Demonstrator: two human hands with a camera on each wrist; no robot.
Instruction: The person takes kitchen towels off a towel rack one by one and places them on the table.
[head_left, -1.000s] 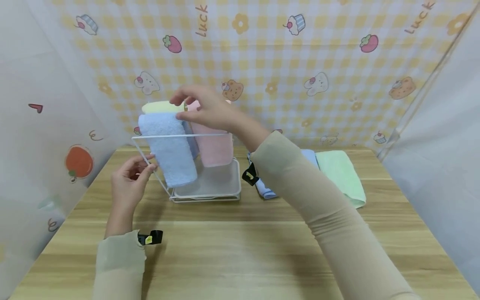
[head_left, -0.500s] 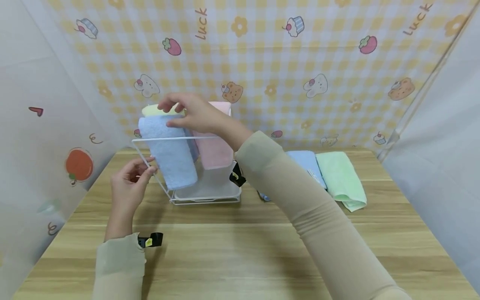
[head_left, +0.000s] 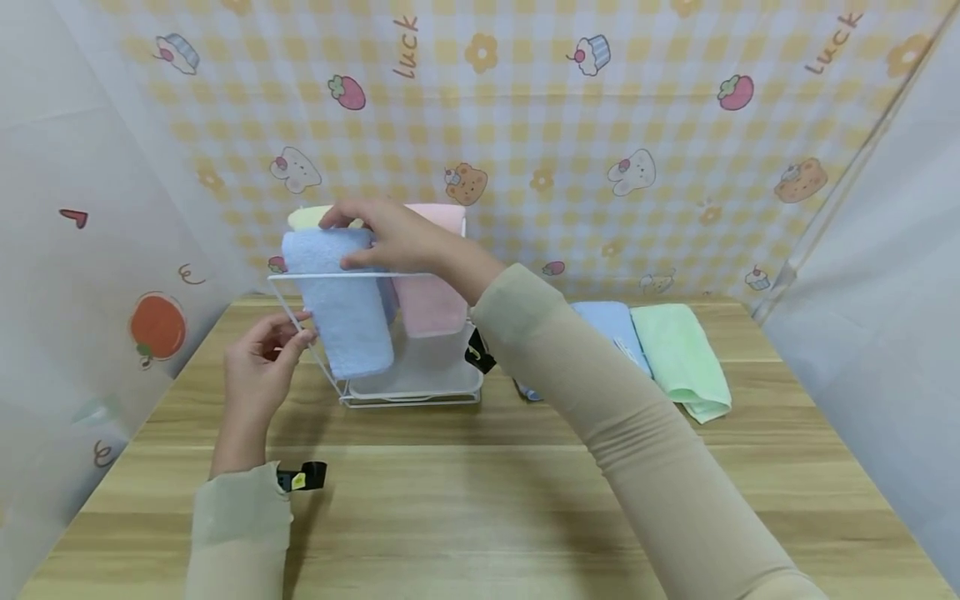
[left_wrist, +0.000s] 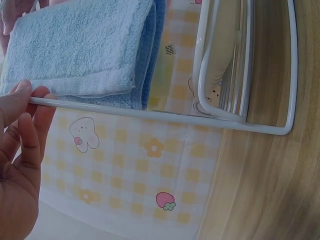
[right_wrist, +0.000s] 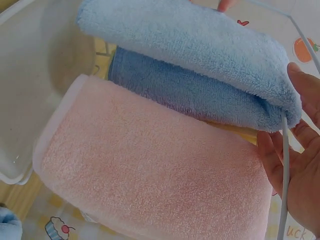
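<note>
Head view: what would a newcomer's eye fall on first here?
Probably the blue towel, hanging on the white rack left of centre, with the right hand at its top and the left hand pinching the rack's frame. Next, the pink towel beside it. Behind, the yellow-checked, cartoon-printed backdrop fills the upper picture.

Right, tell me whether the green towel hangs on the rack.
No, the green towel lies on the table, apart from the rack.
</note>
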